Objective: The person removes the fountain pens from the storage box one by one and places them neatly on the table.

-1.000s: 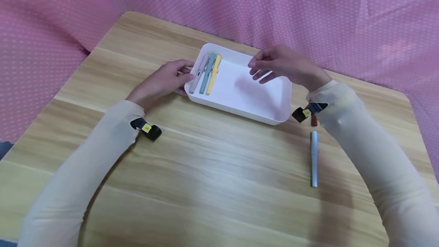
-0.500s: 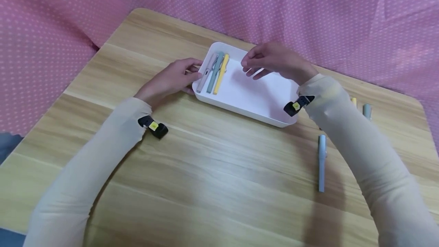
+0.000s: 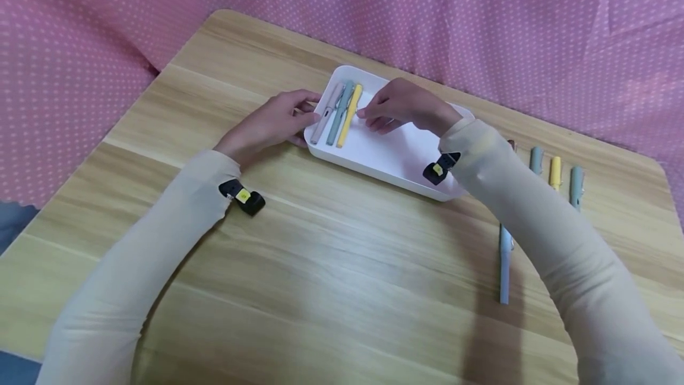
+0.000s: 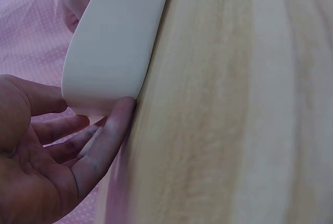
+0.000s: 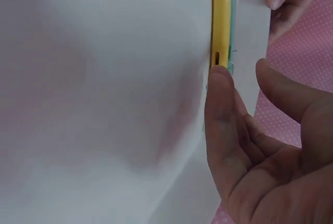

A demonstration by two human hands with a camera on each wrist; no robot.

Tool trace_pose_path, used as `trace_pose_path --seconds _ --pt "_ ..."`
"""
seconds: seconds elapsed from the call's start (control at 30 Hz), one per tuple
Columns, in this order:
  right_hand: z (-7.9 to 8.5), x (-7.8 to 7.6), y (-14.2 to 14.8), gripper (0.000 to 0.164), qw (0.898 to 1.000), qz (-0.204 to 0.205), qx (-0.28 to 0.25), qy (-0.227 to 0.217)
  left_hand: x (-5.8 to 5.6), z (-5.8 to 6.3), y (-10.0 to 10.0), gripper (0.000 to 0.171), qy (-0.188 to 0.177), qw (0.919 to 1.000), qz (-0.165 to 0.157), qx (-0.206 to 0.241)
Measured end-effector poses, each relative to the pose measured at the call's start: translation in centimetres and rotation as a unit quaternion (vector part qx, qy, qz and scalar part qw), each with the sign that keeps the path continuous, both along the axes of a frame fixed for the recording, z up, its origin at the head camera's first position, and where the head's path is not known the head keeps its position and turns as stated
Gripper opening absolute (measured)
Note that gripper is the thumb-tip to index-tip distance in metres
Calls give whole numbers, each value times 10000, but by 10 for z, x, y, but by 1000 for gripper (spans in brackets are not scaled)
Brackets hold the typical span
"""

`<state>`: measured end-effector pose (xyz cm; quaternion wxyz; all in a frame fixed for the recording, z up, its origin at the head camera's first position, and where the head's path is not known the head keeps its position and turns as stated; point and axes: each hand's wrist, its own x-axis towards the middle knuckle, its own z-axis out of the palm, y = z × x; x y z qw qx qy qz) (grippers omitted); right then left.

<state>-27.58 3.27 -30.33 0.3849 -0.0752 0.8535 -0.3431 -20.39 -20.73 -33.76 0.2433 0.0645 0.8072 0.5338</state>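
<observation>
A white tray [image 3: 374, 172] holds three pens side by side at its left end: a pale lilac pen [image 3: 325, 117], a green pen [image 3: 339, 114] and a yellow pen [image 3: 350, 116]. My left hand [image 3: 278, 119] touches the tray's left end from outside, its fingertips against the end wall in the left wrist view. Over the tray, my right hand [image 3: 402, 106] is beside the yellow pen. One fingertip [image 5: 221, 78] of it overlaps that pen in the right wrist view, with the thumb [image 5: 281, 86] held apart.
Right of the tray, partly behind the right sleeve [image 3: 513, 201], lie a blue pen [image 3: 504, 272], a green pen [image 3: 537, 160], another yellow pen [image 3: 556, 171] and a further green pen [image 3: 576, 186]. A dark red pen end [image 3: 512, 144] shows above the sleeve. Pink dotted cloth [image 3: 427, 16] hangs behind the table.
My right hand has moved left across the tray toward the yellow pen, uncovering more pens on the right. The left hand stays at the tray's end. The whole view has shifted slightly.
</observation>
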Motion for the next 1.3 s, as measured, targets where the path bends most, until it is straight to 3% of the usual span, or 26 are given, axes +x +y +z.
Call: trace_pose_path --seconds 0.23,0.47,0.97,1.3 --pt "-8 2 -10 38 9988 -191 426 -162 1 -1 1 48 39 9999 -88 -46" --pt "-10 5 -19 40 9980 -281 570 61 0 2 0 50 77 9999 -108 -75" --pt "-16 5 -26 28 9930 -1039 238 -510 -1 1 1 50 20 9999 -82 -82" --pt "-13 8 -24 27 9939 -1010 189 -403 1 4 0 49 29 9999 -94 -58"
